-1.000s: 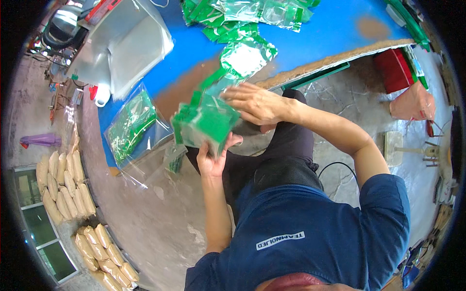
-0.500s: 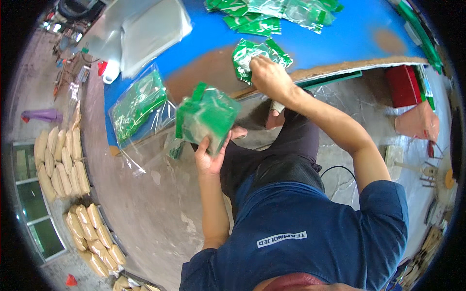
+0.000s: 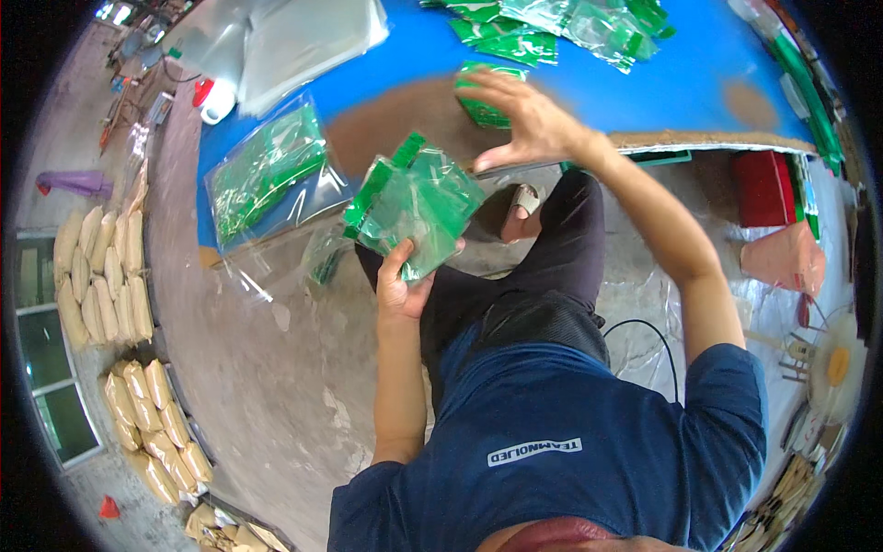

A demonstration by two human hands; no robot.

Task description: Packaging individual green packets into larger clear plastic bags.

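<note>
My left hand (image 3: pixel 405 285) holds a fanned bunch of clear plastic bags with green bands (image 3: pixel 418 207) in front of my legs, the thumb pressed on top. My right hand (image 3: pixel 538 120) is open, fingers and thumb spread, over the near edge of the blue table (image 3: pixel 681 106). Partly hidden beneath its fingers lies another green bag (image 3: pixel 487 109); whether they touch it I cannot tell. A loose heap of similar green-and-clear bags (image 3: pixel 570 28) lies farther back. Left of my left hand, a large clear bag with green packaging inside (image 3: pixel 271 175) rests on the table corner.
Clear plastic sheets (image 3: pixel 308 51) and a white bottle with a red cap (image 3: pixel 214 99) are at the table's far left. A red box (image 3: pixel 763 189) and a pink bin (image 3: pixel 782 260) stand at the right. Filled tan sacks (image 3: pixel 103 276) are stacked on the left.
My right hand has opened from a pinch on a bag at the table edge. Fewer bags show beneath it. The bunch in my left hand has moved right and looks more fanned.
</note>
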